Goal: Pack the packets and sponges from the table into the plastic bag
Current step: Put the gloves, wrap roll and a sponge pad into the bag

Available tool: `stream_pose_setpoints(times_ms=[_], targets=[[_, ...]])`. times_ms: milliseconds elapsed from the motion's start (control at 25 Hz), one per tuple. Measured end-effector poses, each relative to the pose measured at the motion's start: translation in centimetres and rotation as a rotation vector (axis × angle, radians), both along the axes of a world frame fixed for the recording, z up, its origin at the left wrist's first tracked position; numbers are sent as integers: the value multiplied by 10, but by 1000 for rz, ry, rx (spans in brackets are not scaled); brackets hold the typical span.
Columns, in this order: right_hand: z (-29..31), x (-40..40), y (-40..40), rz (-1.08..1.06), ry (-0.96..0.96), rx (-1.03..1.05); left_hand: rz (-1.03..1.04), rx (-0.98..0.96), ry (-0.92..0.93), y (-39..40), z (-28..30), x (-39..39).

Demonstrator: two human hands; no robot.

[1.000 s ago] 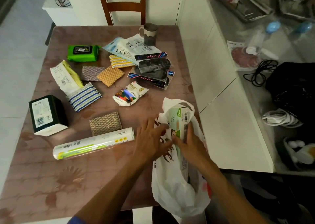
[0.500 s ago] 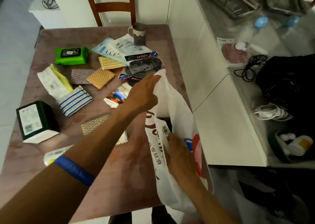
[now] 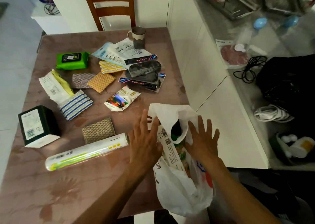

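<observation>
A white plastic bag (image 3: 177, 191) hangs over the table's near right edge with a printed packet (image 3: 167, 143) sticking out of its mouth. My left hand (image 3: 144, 145) lies flat with fingers spread against the bag's left side. My right hand (image 3: 202, 142) presses flat on the bag's right side, fingers spread. Neither hand grips anything. On the table lie a snack packet (image 3: 121, 98), a gold sponge (image 3: 98, 130), an orange sponge (image 3: 100, 81), a striped sponge pack (image 3: 75, 104), a green wipes packet (image 3: 72, 60) and a film roll (image 3: 85, 153).
A dark box (image 3: 36, 125) stands at the left edge of the brown table (image 3: 51, 181). A mug (image 3: 138, 36) and flat packets (image 3: 119, 53) lie at the far side, before a wooden chair (image 3: 110, 7). A counter with cables and a black bag (image 3: 288, 85) runs along the right.
My left hand came back from the bag's raised far rim to its left side. The right hand came out of the bag and rests on it. The bag's mouth has dropped lower.
</observation>
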State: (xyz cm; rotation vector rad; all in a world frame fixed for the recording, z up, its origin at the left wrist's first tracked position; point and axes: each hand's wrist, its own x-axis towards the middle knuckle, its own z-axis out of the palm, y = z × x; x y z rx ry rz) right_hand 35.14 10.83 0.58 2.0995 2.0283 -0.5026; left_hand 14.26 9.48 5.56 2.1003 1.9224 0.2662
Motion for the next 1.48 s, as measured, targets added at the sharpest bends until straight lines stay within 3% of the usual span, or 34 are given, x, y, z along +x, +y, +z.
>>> stream_pose_setpoints(times_ms=[160, 280, 400, 520, 600, 680, 760, 840, 920, 1040, 1200, 1280, 1360, 1400, 1480], targets=[[14, -1, 9, -101, 165, -117, 12, -172, -221, 16, 4, -5], [39, -4, 13, -175, 530, 163, -36, -72, -310, 35, 27, -19], [61, -2, 35, -303, 717, 283, -64, -1, -215, 50, 43, -30], [69, 0, 45, -413, 593, 373, 5, 85, -85, 49, 45, -33], [73, -6, 34, -253, 445, 537, -35, 227, -15, 32, 44, -28], [77, -19, 16, -22, 511, 585, -191, 308, -124, 6, 40, -18], [76, -30, 15, 148, 592, 321, -392, 186, -166, -13, 32, -5], [65, -37, 29, 223, 527, -1, -481, -109, -1, -16, 25, 6], [53, -39, 54, 268, 388, -142, -501, -308, 156, -8, 29, 11], [44, -37, 94, 349, 163, -5, -725, -453, 286, -14, 51, 6], [63, -47, 115, 1, 335, 227, -809, -567, 248, -55, 48, -30], [79, -62, 100, -118, 409, 364, -741, -395, -58, -69, 52, -55], [96, -85, 70, -155, 534, 540, -396, -229, -427, -70, 52, -83], [101, -96, 52, -133, 600, 624, -185, -113, -517, -68, 40, -100], [102, -118, 18, -19, 695, 690, 157, 41, -362, -54, 1, -137]])
